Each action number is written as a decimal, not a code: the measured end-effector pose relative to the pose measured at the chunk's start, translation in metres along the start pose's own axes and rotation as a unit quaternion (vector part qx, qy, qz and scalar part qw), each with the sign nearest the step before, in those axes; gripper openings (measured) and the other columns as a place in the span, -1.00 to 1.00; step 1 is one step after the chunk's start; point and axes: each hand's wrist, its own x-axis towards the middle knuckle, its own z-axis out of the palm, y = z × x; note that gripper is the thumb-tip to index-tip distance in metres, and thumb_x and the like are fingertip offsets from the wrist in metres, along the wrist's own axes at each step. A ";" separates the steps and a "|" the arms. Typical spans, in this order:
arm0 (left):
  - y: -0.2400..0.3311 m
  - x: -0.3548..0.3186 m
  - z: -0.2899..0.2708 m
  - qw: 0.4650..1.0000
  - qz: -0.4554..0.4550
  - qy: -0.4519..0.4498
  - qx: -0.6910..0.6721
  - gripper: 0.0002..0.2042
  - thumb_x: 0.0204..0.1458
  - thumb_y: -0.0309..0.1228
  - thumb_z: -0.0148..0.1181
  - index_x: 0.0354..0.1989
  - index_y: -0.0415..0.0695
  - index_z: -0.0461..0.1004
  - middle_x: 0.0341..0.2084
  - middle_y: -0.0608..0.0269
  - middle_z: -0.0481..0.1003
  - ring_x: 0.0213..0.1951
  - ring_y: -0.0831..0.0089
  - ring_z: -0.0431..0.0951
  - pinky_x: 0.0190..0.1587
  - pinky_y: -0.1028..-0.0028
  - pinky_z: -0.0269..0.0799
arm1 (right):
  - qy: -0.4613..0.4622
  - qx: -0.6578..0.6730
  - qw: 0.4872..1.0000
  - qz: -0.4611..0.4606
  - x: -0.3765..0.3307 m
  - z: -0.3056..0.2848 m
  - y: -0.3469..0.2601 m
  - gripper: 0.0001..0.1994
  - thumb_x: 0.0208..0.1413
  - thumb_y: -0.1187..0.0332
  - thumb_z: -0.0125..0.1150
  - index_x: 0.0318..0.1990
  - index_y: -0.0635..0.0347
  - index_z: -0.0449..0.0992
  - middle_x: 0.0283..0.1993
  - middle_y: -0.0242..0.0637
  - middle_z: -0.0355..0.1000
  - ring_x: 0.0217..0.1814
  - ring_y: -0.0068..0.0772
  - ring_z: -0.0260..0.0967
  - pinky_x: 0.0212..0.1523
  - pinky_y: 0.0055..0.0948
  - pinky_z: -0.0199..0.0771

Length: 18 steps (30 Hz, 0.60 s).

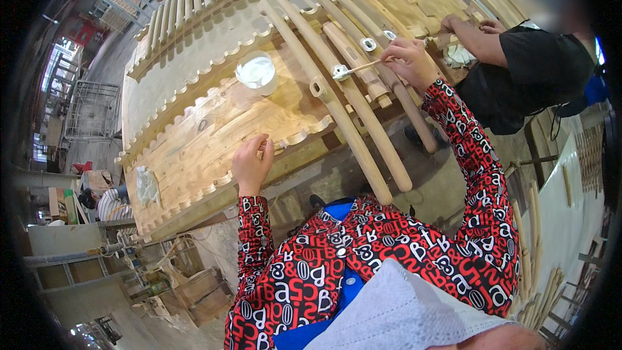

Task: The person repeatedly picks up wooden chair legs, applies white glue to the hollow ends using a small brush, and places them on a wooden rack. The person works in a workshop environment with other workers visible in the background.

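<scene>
My right hand (409, 63) is closed in a pinch on a thin wooden stick (364, 67). The stick's tip meets a white-smeared slot in a long rounded wooden bar (367, 115). Beside it lies another bar (350, 137) with a bare oval slot. Farther right, two slots carry white paste around their rims, one of them on a nearby bar (348, 23). My left hand (253, 161) is at the table's near edge, fingers loosely bent and apart, holding nothing. Between my hands and farther back stands a white tub (257, 72) of white paste.
Scalloped wooden rails (194, 83) run across the wooden table (214, 116). A row of wooden rods (188, 3) lies at the far left, near a person in blue. To the right, a person in black (518, 65) works with both hands. A crumpled whitish bag (148, 186) lies at the left corner.
</scene>
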 end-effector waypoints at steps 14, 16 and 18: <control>-0.003 -0.001 0.006 1.000 0.005 0.028 -0.012 -0.86 0.02 -0.35 0.24 -0.28 -0.06 0.60 -0.50 0.27 0.58 -0.43 0.34 0.60 -0.34 0.35 0.46 | -0.005 -0.011 0.999 -0.038 0.006 0.000 0.000 -0.88 -0.02 0.31 0.33 -0.29 -0.12 0.57 -0.24 -0.48 0.44 -0.07 -0.41 0.38 0.01 -0.31 0.09; -0.004 -0.001 0.006 0.999 0.008 0.034 -0.018 -0.87 0.02 -0.35 0.24 -0.28 -0.07 0.60 -0.50 0.27 0.58 -0.44 0.33 0.60 -0.34 0.36 0.46 | -0.030 -0.007 0.999 -0.015 0.006 -0.001 0.002 -0.88 -0.02 0.31 0.32 -0.29 -0.12 0.57 -0.24 -0.48 0.44 -0.08 -0.41 0.38 0.01 -0.30 0.08; -0.004 -0.001 0.006 0.999 0.016 0.032 0.002 -0.86 0.02 -0.35 0.24 -0.27 -0.07 0.60 -0.49 0.27 0.59 -0.43 0.34 0.60 -0.34 0.36 0.46 | -0.065 -0.027 0.997 0.020 0.004 -0.002 0.006 -0.88 -0.02 0.32 0.32 -0.29 -0.14 0.57 -0.22 -0.47 0.46 -0.10 -0.39 0.38 0.02 -0.30 0.09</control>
